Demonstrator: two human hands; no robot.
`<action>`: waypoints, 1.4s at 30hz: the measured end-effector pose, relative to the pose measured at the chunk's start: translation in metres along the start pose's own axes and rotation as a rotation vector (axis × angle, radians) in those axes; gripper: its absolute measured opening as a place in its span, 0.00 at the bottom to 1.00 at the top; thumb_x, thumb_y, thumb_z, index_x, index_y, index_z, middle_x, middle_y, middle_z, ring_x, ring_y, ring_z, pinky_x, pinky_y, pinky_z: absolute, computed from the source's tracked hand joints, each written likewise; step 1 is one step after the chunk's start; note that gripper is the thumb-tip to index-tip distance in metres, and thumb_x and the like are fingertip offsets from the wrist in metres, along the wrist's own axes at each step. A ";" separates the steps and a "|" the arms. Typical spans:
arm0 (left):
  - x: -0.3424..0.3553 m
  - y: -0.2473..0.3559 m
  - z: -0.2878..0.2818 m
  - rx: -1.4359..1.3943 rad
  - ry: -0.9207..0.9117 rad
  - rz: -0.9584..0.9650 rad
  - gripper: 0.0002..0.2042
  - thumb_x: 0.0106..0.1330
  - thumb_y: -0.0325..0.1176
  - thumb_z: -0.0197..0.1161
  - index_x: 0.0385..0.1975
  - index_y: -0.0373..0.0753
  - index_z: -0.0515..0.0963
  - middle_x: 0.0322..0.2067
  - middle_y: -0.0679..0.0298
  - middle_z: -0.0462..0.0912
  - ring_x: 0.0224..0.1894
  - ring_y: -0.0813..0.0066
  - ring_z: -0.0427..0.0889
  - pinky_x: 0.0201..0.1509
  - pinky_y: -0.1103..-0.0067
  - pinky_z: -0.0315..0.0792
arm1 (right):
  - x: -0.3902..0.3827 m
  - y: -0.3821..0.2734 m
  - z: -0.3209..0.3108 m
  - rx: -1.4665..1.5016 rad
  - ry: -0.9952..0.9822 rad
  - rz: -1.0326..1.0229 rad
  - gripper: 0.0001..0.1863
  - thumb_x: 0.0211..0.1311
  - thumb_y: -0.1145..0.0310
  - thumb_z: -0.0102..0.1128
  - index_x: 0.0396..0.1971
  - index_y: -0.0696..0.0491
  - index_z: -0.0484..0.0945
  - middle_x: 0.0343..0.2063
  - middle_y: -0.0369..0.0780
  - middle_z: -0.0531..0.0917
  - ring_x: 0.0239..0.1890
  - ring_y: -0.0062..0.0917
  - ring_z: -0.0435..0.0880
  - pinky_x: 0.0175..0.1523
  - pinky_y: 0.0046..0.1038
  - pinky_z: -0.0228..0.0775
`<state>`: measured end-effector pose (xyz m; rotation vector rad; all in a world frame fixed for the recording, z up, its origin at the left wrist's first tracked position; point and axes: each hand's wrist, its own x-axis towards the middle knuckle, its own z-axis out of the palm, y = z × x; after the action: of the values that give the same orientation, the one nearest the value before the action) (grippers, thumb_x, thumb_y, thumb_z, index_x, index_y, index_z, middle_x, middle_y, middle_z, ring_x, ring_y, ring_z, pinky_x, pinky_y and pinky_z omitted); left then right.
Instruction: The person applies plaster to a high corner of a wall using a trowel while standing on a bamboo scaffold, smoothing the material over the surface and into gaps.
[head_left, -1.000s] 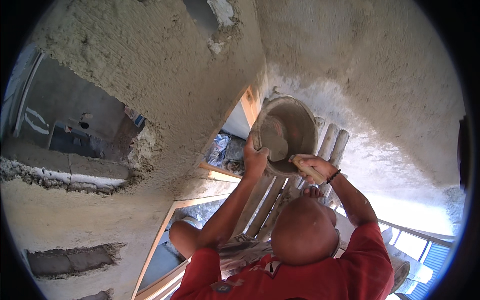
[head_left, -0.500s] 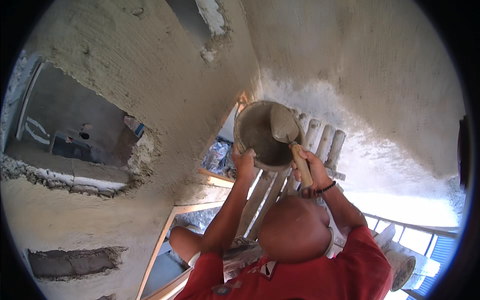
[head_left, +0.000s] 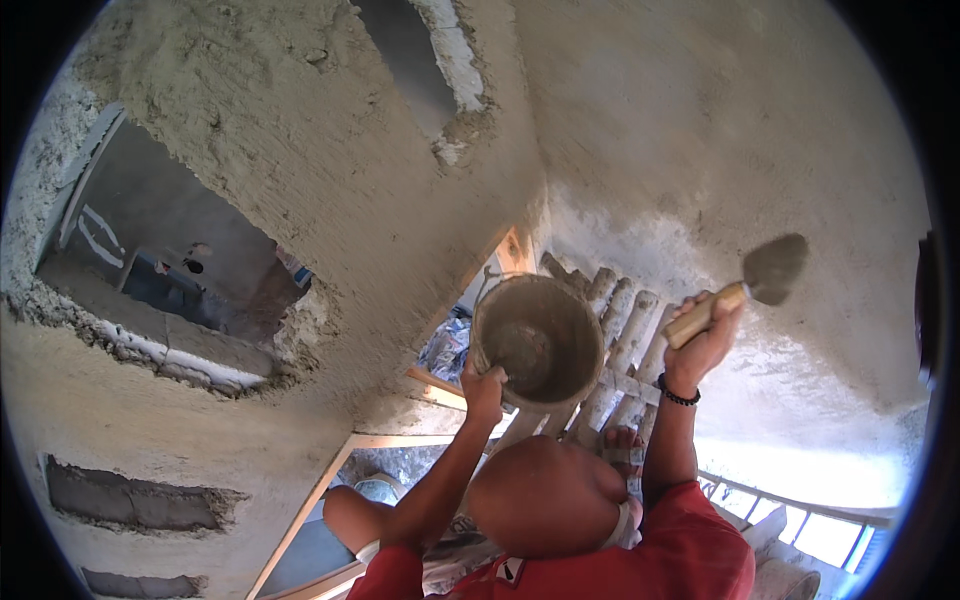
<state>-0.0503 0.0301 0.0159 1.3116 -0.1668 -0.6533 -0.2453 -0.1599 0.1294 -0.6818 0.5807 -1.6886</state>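
Note:
My left hand (head_left: pixel 485 392) grips the near-left rim of a round, mortar-stained bucket (head_left: pixel 575 325). The bucket is tilted so its inside shows, with some wet grey mortar low in it. In my right hand (head_left: pixel 705 345), fingers wrap round the wooden handle of a trowel (head_left: pixel 777 268). Its blade is coated grey and lies over the right-hand plastered wall (head_left: pixel 830 170); whether it touches the surface I cannot tell. A dark bead bracelet (head_left: pixel 678 392) circles my right wrist.
Round wooden poles (head_left: pixel 625 325) form a platform under the bucket. The left wall (head_left: pixel 400 240) has rough-edged openings. A wooden frame (head_left: pixel 300 530) borders a gap at lower left. Another bucket (head_left: pixel 785 580) is at lower right.
The trowel has come out of the bucket and swung right to the wall in my right hand. The bucket, still in my left hand, sits lower and slightly tilted in view.

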 end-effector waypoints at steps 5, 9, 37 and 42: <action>-0.021 0.002 -0.030 0.051 0.087 -0.045 0.28 0.45 0.14 0.49 0.52 0.36 0.70 0.40 0.64 0.78 0.37 0.77 0.76 0.39 0.81 0.71 | 0.026 0.027 0.030 -0.109 0.209 -0.276 0.30 0.62 0.70 0.49 0.63 0.57 0.53 0.28 0.43 0.72 0.27 0.25 0.76 0.28 0.26 0.72; -0.031 0.013 -0.039 0.095 0.121 0.001 0.27 0.46 0.13 0.50 0.52 0.33 0.69 0.38 0.66 0.78 0.35 0.79 0.75 0.38 0.83 0.70 | 0.044 0.112 0.063 -0.336 0.118 -0.394 0.29 0.63 0.69 0.51 0.63 0.56 0.54 0.31 0.46 0.76 0.26 0.30 0.79 0.30 0.29 0.74; 0.005 -0.022 0.051 0.276 -0.185 0.025 0.28 0.44 0.17 0.54 0.52 0.31 0.69 0.40 0.58 0.78 0.42 0.71 0.77 0.49 0.77 0.71 | 0.005 0.049 -0.046 -1.860 -1.510 -0.315 0.21 0.54 0.73 0.53 0.51 0.48 0.73 0.31 0.47 0.79 0.36 0.39 0.81 0.37 0.38 0.75; 0.006 -0.039 0.058 0.251 -0.237 0.031 0.26 0.44 0.14 0.50 0.49 0.32 0.71 0.38 0.64 0.78 0.37 0.78 0.76 0.42 0.82 0.71 | -0.010 0.070 -0.082 -1.944 -1.548 -0.317 0.16 0.54 0.72 0.51 0.45 0.52 0.76 0.28 0.45 0.81 0.35 0.35 0.83 0.39 0.35 0.76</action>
<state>-0.0857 -0.0259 -0.0061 1.4658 -0.4737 -0.7790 -0.2539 -0.1630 0.0216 -2.9993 0.7290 0.1827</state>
